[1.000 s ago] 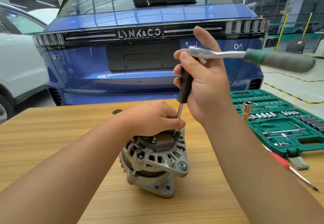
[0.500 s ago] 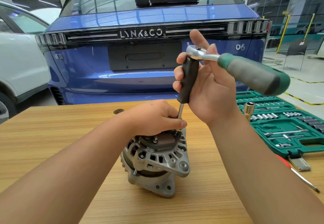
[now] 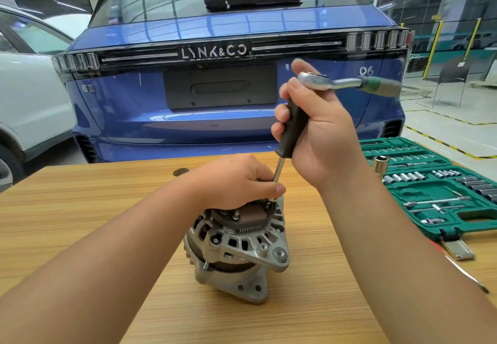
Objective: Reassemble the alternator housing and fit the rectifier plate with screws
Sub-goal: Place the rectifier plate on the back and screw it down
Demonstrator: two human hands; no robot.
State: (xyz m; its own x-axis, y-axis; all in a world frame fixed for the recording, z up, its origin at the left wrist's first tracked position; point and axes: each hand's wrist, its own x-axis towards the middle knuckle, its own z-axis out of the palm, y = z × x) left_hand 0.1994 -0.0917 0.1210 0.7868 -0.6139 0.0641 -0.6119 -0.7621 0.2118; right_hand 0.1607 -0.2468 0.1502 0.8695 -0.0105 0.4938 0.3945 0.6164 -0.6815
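Note:
A silver alternator [image 3: 242, 249] stands on the wooden table [image 3: 94, 209], its dark rectifier plate [image 3: 250, 216] on top with small screws showing. My left hand [image 3: 236, 182] grips the alternator's top and pinches the lower end of a steel driver shaft [image 3: 278, 170]. The shaft's tip sits at a screw on the plate's far right edge. My right hand [image 3: 322, 134] grips the driver's black handle [image 3: 293, 128]. A ratchet [image 3: 349, 82] with a green grip is fitted on the handle's top and points right.
An open green socket case [image 3: 441, 190] with several sockets and bits lies at the table's right. A loose brass-coloured socket [image 3: 380, 164] stands by it, and a red-handled screwdriver [image 3: 462, 271] lies near the right edge. A blue car [image 3: 215, 107] is parked just behind the table.
The ratchet's green handle has swung back and forth on top of the driver and now points right and away. My left hand and the alternator have stayed put.

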